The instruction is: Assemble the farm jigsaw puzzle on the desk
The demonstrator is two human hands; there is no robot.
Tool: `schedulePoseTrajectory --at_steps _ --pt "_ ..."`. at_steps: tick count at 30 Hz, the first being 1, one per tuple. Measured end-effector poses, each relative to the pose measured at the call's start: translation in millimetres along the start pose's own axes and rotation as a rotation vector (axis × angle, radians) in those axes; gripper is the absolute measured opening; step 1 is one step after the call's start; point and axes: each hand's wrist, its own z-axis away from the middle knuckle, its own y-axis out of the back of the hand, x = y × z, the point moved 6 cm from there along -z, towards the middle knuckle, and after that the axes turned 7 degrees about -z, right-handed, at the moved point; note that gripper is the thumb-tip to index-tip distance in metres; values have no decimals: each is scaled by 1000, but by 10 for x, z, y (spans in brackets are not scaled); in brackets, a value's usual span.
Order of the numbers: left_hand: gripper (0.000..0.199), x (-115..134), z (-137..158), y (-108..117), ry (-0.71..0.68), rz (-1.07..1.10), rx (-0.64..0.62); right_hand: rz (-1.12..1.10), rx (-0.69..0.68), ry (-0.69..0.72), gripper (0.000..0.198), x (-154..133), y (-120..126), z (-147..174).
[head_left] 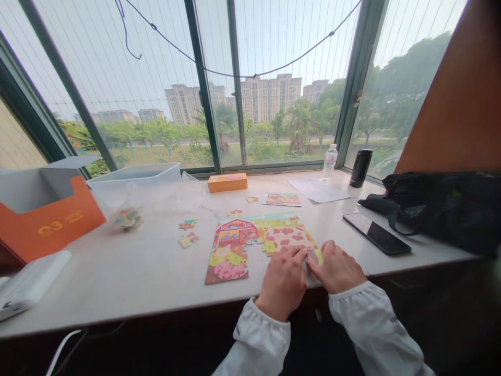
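A farm jigsaw puzzle (230, 250) lies partly joined on the white table, showing a red barn, a pink pig and a brown-spotted cow. There is a gap in its lower middle. At the lower right corner, my left hand (285, 277) has its fingers bent and pressed together on a puzzle piece (313, 255). My right hand (340, 266) pinches the same corner from the other side, thumb toward the left fingertips. The hands largely cover that corner. Loose puzzle pieces (189, 239) lie left of the puzzle, and another loose piece (252, 199) lies behind it.
Behind the puzzle are a picture card (282, 199), an orange box (227, 183) and a paper sheet (319, 190). A phone (376, 234), black can (360, 168), bottle (330, 162) and black bag (442, 209) stand right. Leftward are a plastic bin (136, 175) and orange carton (50, 219).
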Motion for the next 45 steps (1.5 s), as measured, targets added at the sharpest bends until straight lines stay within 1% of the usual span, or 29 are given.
schedulePoseTrajectory --at_steps 2,4,7,10,12,13,14,15,17,18,19,21,23,26,30,34,40,45 --pt "40 1 8 -8 -3 -9 2 -12 43 22 35 21 -24 13" --pt "40 4 6 -16 -5 -17 0 -45 115 66 32 49 -18 33" --pt "41 39 -7 -7 -13 -27 5 -166 226 151 28 113 64 66" --pt "43 90 36 104 9 -19 78 -351 295 192 30 188 204 88" --pt "44 94 147 240 39 6 147 -512 297 199 36 194 267 97" --pt "42 73 231 316 60 23 178 -617 263 220 41 156 267 101" --pt "40 31 330 393 83 39 205 -740 192 265 45 79 237 107" --pt "37 -36 438 471 116 47 231 -870 88 329 49 -37 181 119" --pt "33 -242 659 618 208 25 286 -1086 -166 471 49 -341 24 173" --pt "32 -364 758 683 255 -6 311 -1142 -271 523 48 -495 -60 203" --pt "31 -486 839 731 296 -41 321 -1157 -338 556 46 -634 -138 225" --pt "29 -697 943 791 345 -99 328 -1083 -370 582 43 -856 -269 232" --pt "31 -825 981 800 352 -119 321 -959 -355 591 37 -1007 -359 210" --pt "32 -872 982 763 347 -135 305 -796 -312 603 29 -1104 -413 165" --pt "32 -850 983 720 379 -188 297 -665 -238 609 25 -1106 -423 133" --pt "30 -854 988 703 387 -203 283 -615 -166 601 19 -1114 -433 134" --pt "30 -864 993 689 403 -210 268 -637 -172 574 18 -1113 -467 130" --pt "31 -840 988 705 380 -230 266 -657 -154 586 17 -1112 -483 140"
